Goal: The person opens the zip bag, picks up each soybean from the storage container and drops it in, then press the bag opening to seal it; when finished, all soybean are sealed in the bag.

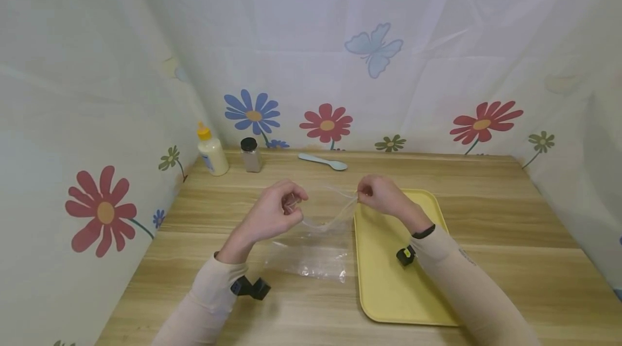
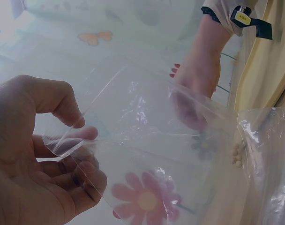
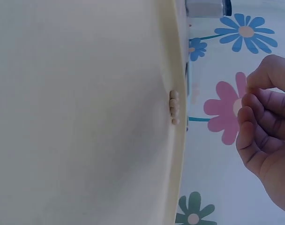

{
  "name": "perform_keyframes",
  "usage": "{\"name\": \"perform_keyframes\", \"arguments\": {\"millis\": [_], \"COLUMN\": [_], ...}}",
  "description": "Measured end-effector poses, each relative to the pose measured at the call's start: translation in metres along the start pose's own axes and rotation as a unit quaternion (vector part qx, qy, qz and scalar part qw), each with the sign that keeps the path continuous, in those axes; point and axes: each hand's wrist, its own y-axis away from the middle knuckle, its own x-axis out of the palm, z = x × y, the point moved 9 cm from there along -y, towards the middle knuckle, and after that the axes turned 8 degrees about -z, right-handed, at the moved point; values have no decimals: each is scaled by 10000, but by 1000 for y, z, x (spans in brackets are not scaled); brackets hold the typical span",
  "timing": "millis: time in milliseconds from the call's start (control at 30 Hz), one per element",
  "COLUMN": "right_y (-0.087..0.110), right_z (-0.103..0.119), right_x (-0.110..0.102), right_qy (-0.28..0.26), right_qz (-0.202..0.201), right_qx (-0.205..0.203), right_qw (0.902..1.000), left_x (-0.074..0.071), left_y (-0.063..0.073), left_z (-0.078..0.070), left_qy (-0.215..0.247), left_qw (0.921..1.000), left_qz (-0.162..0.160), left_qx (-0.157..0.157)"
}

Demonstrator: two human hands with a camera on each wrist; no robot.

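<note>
A clear plastic bag (image 1: 311, 254) hangs between both hands above the table, its mouth spread apart at the top. My left hand (image 1: 278, 210) pinches the bag's left edge; in the left wrist view the film runs between thumb and fingers of that hand (image 2: 53, 150). The right hand (image 1: 381, 195) pinches the opposite top corner, over the left part of the yellow tray (image 1: 403, 292). In the right wrist view the fingertips of the right hand (image 3: 269, 126) meet, but the film hardly shows there. Several small beige balls (image 3: 174, 108) lie along the tray's inner edge.
At the back left stand a glue bottle (image 1: 214, 157) with a yellow cap and a small jar (image 1: 251, 158) with a black lid. A pale blue spoon (image 1: 323, 161) lies near the table's rear edge. Flowered cloth (image 1: 291, 65) hangs behind the wooden table (image 1: 505, 216).
</note>
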Motion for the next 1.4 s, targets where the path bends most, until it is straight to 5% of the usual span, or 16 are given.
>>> {"name": "perform_keyframes", "arguments": {"millis": [733, 1400], "right_y": [5, 11], "right_z": [34, 83], "right_x": [-34, -71], "right_qy": [-402, -943], "right_qz": [-547, -1767], "right_qx": [-223, -1182], "right_qw": [9974, 9726], "left_x": [-1, 0], "left_y": [0, 0], "left_z": [-2, -2], "left_qy": [90, 62], "left_qw": [9999, 10000], "left_qz": [-27, -34], "left_qx": [35, 51]}}
